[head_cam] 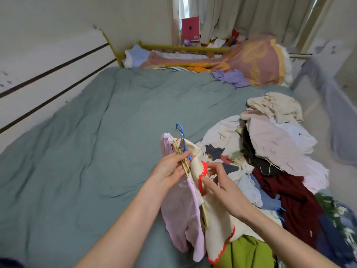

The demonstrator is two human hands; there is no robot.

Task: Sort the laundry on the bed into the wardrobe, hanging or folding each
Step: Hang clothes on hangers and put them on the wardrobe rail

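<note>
My left hand (172,169) grips a bundle of hangers (182,151), among them a blue one and pale wooden ones, held upright above the bed. A pink garment (181,213) and a cream garment with red scalloped trim (216,225) hang from the bundle. My right hand (218,182) pinches the cream garment's red-trimmed neckline beside the hangers. A heap of laundry (276,151) lies on the bed's right side, with cream, pink, dark red and green pieces. The wardrobe is out of view.
The grey-green bedspread (87,142) stretches to the left and far side. A pink patterned blanket (257,60) and a lilac cloth (231,78) lie at the head by a yellow rail (185,49). Curtains hang behind. Wall runs along the left.
</note>
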